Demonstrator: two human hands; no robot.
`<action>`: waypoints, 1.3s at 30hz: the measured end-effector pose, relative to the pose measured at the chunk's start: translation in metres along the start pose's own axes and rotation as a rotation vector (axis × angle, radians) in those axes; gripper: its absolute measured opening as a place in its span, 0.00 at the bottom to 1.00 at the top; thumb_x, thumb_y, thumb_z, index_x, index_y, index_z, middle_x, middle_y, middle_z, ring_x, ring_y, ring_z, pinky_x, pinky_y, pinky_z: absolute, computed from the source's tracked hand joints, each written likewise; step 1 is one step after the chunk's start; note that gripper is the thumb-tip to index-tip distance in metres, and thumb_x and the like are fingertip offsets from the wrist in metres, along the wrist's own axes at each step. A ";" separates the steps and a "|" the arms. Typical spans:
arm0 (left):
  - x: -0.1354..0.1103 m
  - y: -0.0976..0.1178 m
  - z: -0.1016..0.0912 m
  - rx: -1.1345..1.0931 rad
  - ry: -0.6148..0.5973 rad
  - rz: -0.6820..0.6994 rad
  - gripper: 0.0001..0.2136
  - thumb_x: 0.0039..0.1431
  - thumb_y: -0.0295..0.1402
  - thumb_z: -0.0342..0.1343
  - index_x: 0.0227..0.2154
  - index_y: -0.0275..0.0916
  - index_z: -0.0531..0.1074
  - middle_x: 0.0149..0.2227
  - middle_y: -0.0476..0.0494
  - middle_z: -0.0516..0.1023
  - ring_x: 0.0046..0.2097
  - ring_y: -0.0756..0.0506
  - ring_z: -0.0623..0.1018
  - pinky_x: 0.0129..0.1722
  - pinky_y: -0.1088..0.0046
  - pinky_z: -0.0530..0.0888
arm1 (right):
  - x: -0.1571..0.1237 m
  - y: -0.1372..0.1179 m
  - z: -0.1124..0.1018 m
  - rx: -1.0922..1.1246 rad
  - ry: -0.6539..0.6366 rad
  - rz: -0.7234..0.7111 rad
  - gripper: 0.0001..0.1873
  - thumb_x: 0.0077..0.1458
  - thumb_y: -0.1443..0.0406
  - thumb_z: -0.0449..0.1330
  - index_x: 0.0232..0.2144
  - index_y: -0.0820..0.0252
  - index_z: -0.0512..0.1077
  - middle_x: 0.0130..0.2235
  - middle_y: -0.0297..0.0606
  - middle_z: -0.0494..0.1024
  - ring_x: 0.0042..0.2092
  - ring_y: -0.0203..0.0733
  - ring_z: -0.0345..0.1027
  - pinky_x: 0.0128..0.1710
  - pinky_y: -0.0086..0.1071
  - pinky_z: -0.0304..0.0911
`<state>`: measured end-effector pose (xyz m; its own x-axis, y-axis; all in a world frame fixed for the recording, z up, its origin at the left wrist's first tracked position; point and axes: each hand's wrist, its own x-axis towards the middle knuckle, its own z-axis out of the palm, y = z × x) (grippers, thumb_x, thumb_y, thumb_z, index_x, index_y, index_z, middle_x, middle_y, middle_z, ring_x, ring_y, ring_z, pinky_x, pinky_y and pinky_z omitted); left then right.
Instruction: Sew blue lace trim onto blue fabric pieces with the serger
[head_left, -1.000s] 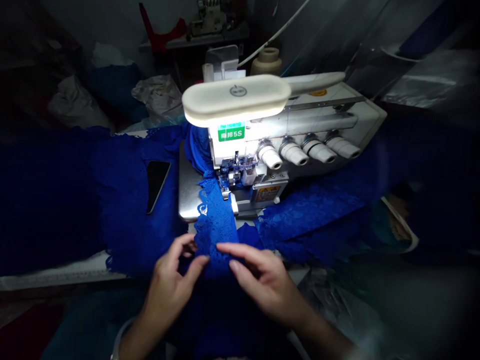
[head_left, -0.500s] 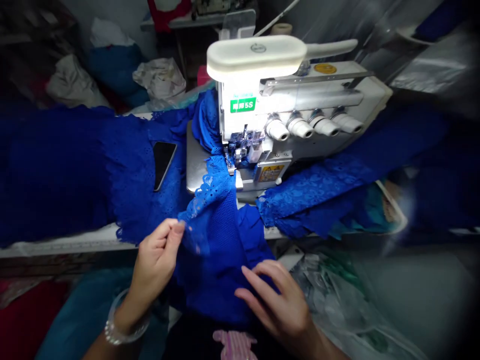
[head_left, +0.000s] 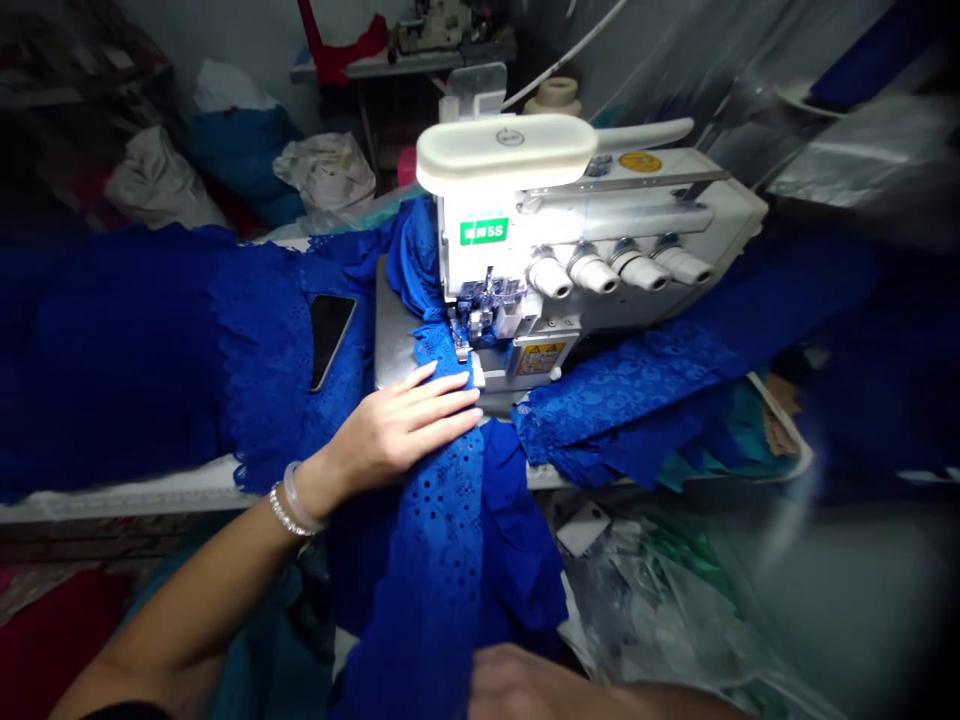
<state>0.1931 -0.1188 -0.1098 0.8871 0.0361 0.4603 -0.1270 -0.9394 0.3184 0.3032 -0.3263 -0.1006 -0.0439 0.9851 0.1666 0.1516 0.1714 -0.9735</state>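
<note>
So, left hand (head_left: 397, 430) lying flat on the blue eyelet lace strip (head_left: 442, 540), fingers (head_left: 442, 400) open and pressing, no grip, just short of the overlock machine's presser foot (head_left: 461, 345). Strip's long axis running from that foot back toward the body, left hand much nearer the foot than the right hand (head_left: 517, 685), which is cut off at the bottom edge, so no telling about its fingers

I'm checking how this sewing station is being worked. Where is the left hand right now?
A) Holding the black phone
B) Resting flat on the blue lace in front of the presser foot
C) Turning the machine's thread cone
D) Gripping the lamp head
B. The left hand lies palm down across the blue lace, its fingertips just in front of the presser foot.
</note>
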 end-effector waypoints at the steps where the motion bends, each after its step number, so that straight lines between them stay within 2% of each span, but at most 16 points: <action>1: 0.003 -0.003 0.003 -0.025 0.042 0.020 0.18 0.70 0.29 0.42 0.57 0.39 0.69 0.55 0.37 0.76 0.62 0.43 0.70 0.64 0.54 0.63 | 0.001 0.002 -0.010 0.001 0.015 -0.067 0.15 0.59 0.50 0.58 0.32 0.48 0.80 0.25 0.30 0.80 0.27 0.34 0.75 0.29 0.22 0.71; 2: 0.004 -0.004 0.003 -0.057 0.088 0.023 0.18 0.70 0.33 0.41 0.56 0.37 0.69 0.54 0.36 0.77 0.61 0.43 0.72 0.64 0.55 0.65 | 0.005 0.006 -0.020 0.001 0.041 -0.112 0.13 0.59 0.52 0.59 0.37 0.49 0.80 0.30 0.33 0.83 0.32 0.36 0.77 0.33 0.24 0.73; 3: 0.004 -0.003 0.002 -0.089 0.128 0.009 0.18 0.70 0.35 0.42 0.56 0.36 0.69 0.53 0.35 0.77 0.59 0.43 0.73 0.63 0.57 0.67 | 0.011 0.012 -0.031 -0.016 0.164 -0.154 0.13 0.58 0.55 0.62 0.42 0.51 0.79 0.35 0.37 0.84 0.37 0.40 0.79 0.39 0.27 0.74; 4: 0.001 0.000 0.000 -0.112 0.158 -0.016 0.18 0.70 0.37 0.43 0.55 0.36 0.69 0.53 0.36 0.78 0.58 0.43 0.75 0.62 0.59 0.68 | 0.020 0.020 -0.040 -0.058 0.383 -0.043 0.12 0.59 0.59 0.62 0.45 0.52 0.78 0.41 0.39 0.83 0.44 0.42 0.78 0.46 0.32 0.73; 5: -0.002 0.004 -0.002 -0.116 0.179 -0.041 0.18 0.69 0.38 0.45 0.55 0.36 0.70 0.52 0.37 0.78 0.57 0.44 0.76 0.62 0.60 0.69 | 0.030 0.030 -0.046 -0.043 0.545 0.069 0.11 0.59 0.60 0.62 0.44 0.52 0.78 0.44 0.39 0.83 0.46 0.43 0.77 0.50 0.34 0.71; 6: -0.005 0.008 -0.004 -0.102 0.187 -0.061 0.18 0.69 0.38 0.45 0.55 0.37 0.70 0.52 0.38 0.79 0.56 0.44 0.76 0.61 0.61 0.69 | 0.042 0.040 -0.050 0.054 0.581 0.147 0.12 0.57 0.59 0.63 0.44 0.53 0.77 0.45 0.39 0.82 0.48 0.43 0.77 0.51 0.36 0.70; 8: -0.012 0.017 -0.004 -0.027 0.161 -0.062 0.17 0.70 0.34 0.42 0.55 0.36 0.69 0.52 0.39 0.78 0.57 0.45 0.75 0.62 0.63 0.69 | 0.063 0.057 -0.049 0.333 0.441 0.255 0.18 0.51 0.58 0.68 0.43 0.57 0.76 0.44 0.42 0.82 0.47 0.46 0.77 0.52 0.39 0.70; 11: -0.020 0.033 0.002 0.084 0.084 -0.012 0.17 0.69 0.26 0.40 0.53 0.32 0.70 0.52 0.38 0.78 0.59 0.46 0.73 0.64 0.63 0.66 | 0.078 0.066 -0.039 0.681 0.234 0.312 0.21 0.49 0.57 0.69 0.44 0.58 0.75 0.43 0.41 0.83 0.44 0.45 0.78 0.49 0.39 0.71; 15: -0.024 0.051 0.010 0.125 0.043 0.024 0.15 0.67 0.23 0.42 0.50 0.30 0.72 0.51 0.37 0.79 0.59 0.44 0.73 0.62 0.60 0.69 | 0.066 0.059 -0.033 0.872 0.228 0.367 0.23 0.50 0.62 0.70 0.50 0.54 0.73 0.41 0.38 0.84 0.41 0.38 0.79 0.45 0.31 0.71; 20: -0.021 0.055 0.012 0.116 0.070 0.024 0.16 0.68 0.23 0.41 0.49 0.29 0.72 0.50 0.35 0.79 0.60 0.43 0.73 0.60 0.61 0.72 | 0.058 0.056 -0.035 0.943 0.222 0.383 0.26 0.53 0.64 0.68 0.54 0.51 0.71 0.41 0.36 0.84 0.39 0.35 0.79 0.41 0.26 0.71; 25: -0.016 0.046 0.012 0.112 0.087 0.000 0.16 0.68 0.22 0.40 0.49 0.28 0.72 0.51 0.33 0.78 0.61 0.43 0.71 0.61 0.60 0.70 | 0.066 0.051 -0.033 0.983 0.226 0.327 0.20 0.54 0.64 0.68 0.50 0.54 0.74 0.43 0.38 0.83 0.43 0.39 0.78 0.45 0.30 0.70; 32: -0.013 0.045 0.005 0.156 0.070 0.018 0.16 0.68 0.22 0.41 0.50 0.28 0.71 0.51 0.35 0.78 0.62 0.44 0.70 0.63 0.60 0.68 | 0.070 0.044 -0.031 0.999 0.200 0.327 0.18 0.54 0.62 0.68 0.48 0.55 0.75 0.45 0.39 0.82 0.44 0.40 0.77 0.42 0.29 0.72; 36: -0.012 0.046 0.004 0.169 0.081 0.031 0.16 0.68 0.23 0.40 0.49 0.29 0.72 0.50 0.35 0.79 0.61 0.43 0.71 0.63 0.59 0.68 | 0.069 0.043 -0.030 0.976 0.192 0.334 0.20 0.54 0.60 0.67 0.50 0.54 0.74 0.46 0.40 0.82 0.44 0.42 0.77 0.44 0.32 0.72; 39: -0.012 0.047 0.005 0.169 0.090 0.042 0.16 0.68 0.23 0.40 0.49 0.29 0.73 0.50 0.35 0.79 0.61 0.43 0.71 0.62 0.59 0.69 | 0.069 0.045 -0.031 0.867 0.188 0.322 0.21 0.56 0.58 0.65 0.52 0.54 0.73 0.46 0.40 0.81 0.44 0.43 0.77 0.45 0.35 0.71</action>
<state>0.1782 -0.1647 -0.1044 0.8381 0.0190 0.5452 -0.0797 -0.9844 0.1568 0.3377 -0.2503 -0.1284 0.0442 0.9824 -0.1816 -0.6618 -0.1074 -0.7420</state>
